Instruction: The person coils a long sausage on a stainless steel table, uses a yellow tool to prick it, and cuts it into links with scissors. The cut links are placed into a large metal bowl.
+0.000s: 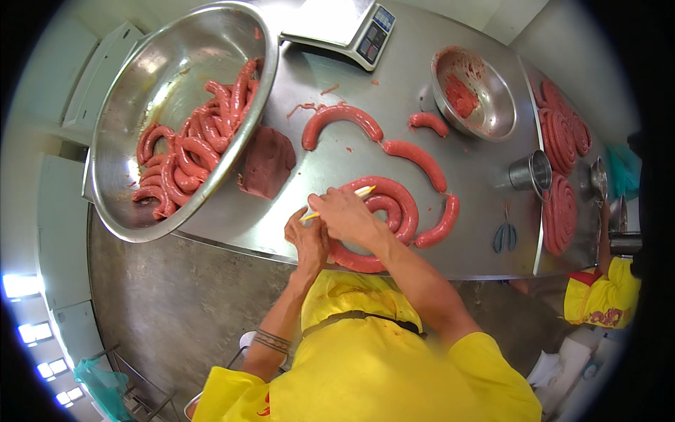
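Note:
My right hand (346,216) is closed round a slim white-and-yellow tool (365,190); whether it is a knife or a pen-like tool I cannot tell. Just left of it, my left hand (308,240) is closed near the tool's yellow lower end, and what its fingers pinch is hidden. Both hands are over the left side of a coiled raw sausage (403,199) on the steel table. Behind the coil lie a curved sausage (342,115) and a linked sausage (420,162). A shorter sausage (441,224) is right of the coil.
A big steel bowl (112,133) of sausages stands left, beside a dark red meat block (269,163). Behind are a scale (365,42) and a bowl of mince (500,88). Rightward are scissors (505,237), a metal cup (526,172), coiled sausages (559,214) and another person's yellow shirt (612,292).

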Available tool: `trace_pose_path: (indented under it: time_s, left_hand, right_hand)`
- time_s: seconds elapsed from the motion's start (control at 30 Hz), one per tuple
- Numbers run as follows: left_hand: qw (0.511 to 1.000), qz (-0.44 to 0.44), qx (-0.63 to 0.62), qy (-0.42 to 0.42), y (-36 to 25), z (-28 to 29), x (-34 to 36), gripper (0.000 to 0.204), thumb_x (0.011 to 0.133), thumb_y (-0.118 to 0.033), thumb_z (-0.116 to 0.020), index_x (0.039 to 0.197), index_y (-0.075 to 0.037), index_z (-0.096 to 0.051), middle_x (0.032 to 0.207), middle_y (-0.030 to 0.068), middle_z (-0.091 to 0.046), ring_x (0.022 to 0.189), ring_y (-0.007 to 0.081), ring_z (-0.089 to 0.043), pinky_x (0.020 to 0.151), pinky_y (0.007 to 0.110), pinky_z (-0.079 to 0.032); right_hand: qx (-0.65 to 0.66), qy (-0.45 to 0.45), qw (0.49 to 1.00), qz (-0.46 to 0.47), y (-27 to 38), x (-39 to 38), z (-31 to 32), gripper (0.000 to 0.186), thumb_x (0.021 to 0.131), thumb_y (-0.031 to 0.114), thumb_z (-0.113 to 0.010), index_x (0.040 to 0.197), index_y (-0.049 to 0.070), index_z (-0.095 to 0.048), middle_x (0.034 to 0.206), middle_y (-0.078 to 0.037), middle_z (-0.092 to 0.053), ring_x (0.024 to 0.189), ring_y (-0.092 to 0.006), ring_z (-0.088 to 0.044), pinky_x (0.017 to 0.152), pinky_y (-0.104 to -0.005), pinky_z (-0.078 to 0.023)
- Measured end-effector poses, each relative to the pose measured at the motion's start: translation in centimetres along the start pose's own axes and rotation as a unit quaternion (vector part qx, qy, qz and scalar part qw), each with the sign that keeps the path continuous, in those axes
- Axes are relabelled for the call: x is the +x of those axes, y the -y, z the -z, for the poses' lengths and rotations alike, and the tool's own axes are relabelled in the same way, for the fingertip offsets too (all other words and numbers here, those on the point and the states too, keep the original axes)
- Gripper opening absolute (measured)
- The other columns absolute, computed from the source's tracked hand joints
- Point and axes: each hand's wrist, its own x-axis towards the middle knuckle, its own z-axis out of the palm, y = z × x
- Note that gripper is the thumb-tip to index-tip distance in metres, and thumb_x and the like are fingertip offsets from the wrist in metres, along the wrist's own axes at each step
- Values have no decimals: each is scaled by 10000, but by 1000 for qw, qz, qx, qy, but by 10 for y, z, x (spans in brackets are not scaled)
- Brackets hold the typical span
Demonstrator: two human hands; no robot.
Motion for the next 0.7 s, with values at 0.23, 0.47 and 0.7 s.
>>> trace_pose_path:
  time_s: [0.23, 0.47, 0.7]
  left_hand:
    - [931, 22, -353, 91, 8, -21, -7, 240, 970, -133, -570, 1176, -48, -658, 1066, 148, -675, 972, 297, -638, 804, 417, -504]
    - [916, 87, -312, 238, -34, -13, 4, 185, 1058, -138, -484, 1025, -4, -608, 863, 124, -679, 788, 264, -676, 743, 391, -529]
    - [916, 21, -321, 238, -50, -26, 32, 228, 1080, -186, -484, 1028, 3, -602, 863, 89, -669, 839, 181, -648, 794, 328, -515]
  right_hand:
    - [222, -95, 965, 107, 37, -41, -33, 321, 861, 79, -673, 1177, 54, -620, 975, -110, -578, 975, -310, -549, 899, -420, -431]
    - [400, -315, 858, -61, -26, -94, 120, 220, 1048, 206, -545, 1158, 23, -598, 1134, -98, -618, 1044, -239, -606, 1023, -417, -472]
    - [570, -259, 779, 20, -67, -130, 143, 244, 1077, 294, -513, 1088, 68, -605, 1196, -153, -645, 1174, -248, -597, 1059, -468, -464]
